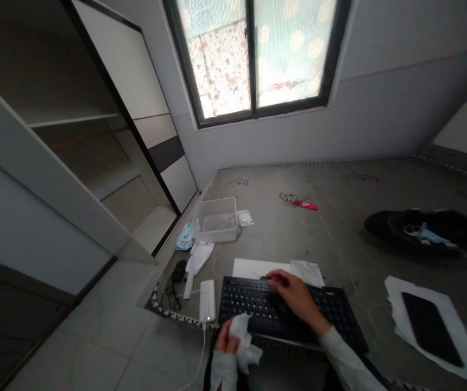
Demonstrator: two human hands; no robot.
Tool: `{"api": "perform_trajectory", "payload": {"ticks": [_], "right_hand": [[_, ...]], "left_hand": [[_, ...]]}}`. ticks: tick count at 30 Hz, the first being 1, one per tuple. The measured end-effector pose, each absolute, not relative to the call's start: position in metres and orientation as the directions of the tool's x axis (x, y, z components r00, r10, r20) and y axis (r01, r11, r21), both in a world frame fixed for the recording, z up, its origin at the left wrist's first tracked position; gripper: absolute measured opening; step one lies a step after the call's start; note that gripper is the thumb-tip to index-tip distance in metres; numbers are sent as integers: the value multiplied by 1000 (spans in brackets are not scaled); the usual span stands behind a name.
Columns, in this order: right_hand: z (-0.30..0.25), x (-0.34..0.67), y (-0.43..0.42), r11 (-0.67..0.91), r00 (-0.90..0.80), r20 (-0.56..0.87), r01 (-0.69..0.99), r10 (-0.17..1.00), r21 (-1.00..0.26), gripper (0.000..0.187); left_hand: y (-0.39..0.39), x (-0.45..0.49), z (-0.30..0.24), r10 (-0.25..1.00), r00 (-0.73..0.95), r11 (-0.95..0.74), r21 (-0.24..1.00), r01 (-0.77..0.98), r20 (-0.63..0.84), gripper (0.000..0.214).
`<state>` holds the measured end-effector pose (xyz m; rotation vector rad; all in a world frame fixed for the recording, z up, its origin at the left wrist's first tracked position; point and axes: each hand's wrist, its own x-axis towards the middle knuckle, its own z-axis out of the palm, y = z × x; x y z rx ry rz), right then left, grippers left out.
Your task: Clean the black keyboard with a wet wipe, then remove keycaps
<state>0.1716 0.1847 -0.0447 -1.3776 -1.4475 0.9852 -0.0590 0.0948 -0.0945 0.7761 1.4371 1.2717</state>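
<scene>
The grey mattress [319, 239] below the window [253, 60] bears the keyboard [250, 297] at its near edge: likely light, rigid; hold by the ends. My left hand [226, 341] grips a tissue [240, 327], presumably soft, tearable; hold its bunched part. My right hand [292, 293] curls above the keyboard's far edge; I cannot tell its grip.

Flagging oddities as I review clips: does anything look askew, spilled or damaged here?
Nothing looks spilled. The white sheet under the black phone has a ragged left edge, as if torn.

No readable text or labels.
</scene>
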Motion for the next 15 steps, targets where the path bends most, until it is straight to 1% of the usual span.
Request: {"api": "perform_trajectory", "payload": {"ticks": [2,5,7,10,12,15], "right_hand": [[-57,170,120,-28,68,-15,194,998,-981,26],[-81,162,44,-139,171,-128,52,977,-989,35],[-90,160,9,-173,268,-174,-26,948,-985,39],[-80,164,-21,-160,320,-170,-57,932,-986,42],[-62,169,-29,-128,294,-142,-66,945,-990,41],[-31,175,-30,-52,200,-71,-97,977,-994,38]], "left_hand": [[81,-31,-74,944,-209,228,963,-141,-255,53],[61,1,-57,974,-129,184,983,-23,-186,48],[49,13,-50,987,-58,153,987,45,-150,48],[34,24,-38,990,4,138,989,52,-139,49],[25,28,-26,989,27,149,989,-3,-148,49],[15,28,-8,984,55,174,981,-88,-169,51]]}}
